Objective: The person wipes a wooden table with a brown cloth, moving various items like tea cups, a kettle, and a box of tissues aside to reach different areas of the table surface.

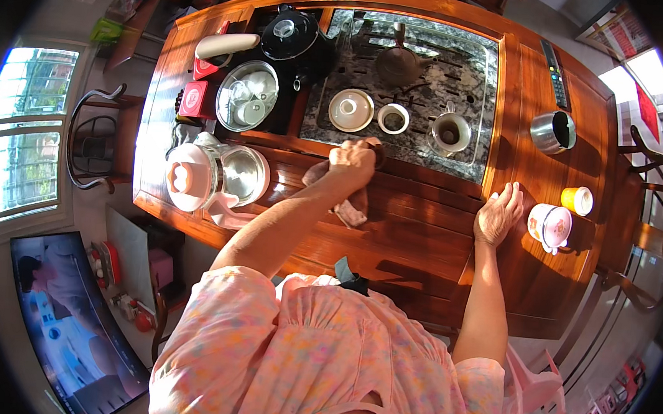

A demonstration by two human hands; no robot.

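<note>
My left hand [353, 161] grips a bunched brown cloth [352, 209] against the wooden tea table [410, 235], just on my side of the inset stone tea tray [474, 55]. Palm down on the wood to the right, my right hand [498, 212] holds nothing. Along the tray's near side stand a lidded white gaiwan [351, 111], a small white cup [393, 119] and a glass pitcher [449, 133]. Farther back on the tray sits a dark, handled pot-like vessel [399, 66], partly in shadow.
At left are a black kettle [288, 35], a steel bowl [221, 98] holding cups, a red box [194, 98] and a pink-lidded glass kettle [186, 176]. At right are a remote control [555, 75], a steel canister [550, 133], a pink-lidded cup [549, 225] and an orange container [576, 200].
</note>
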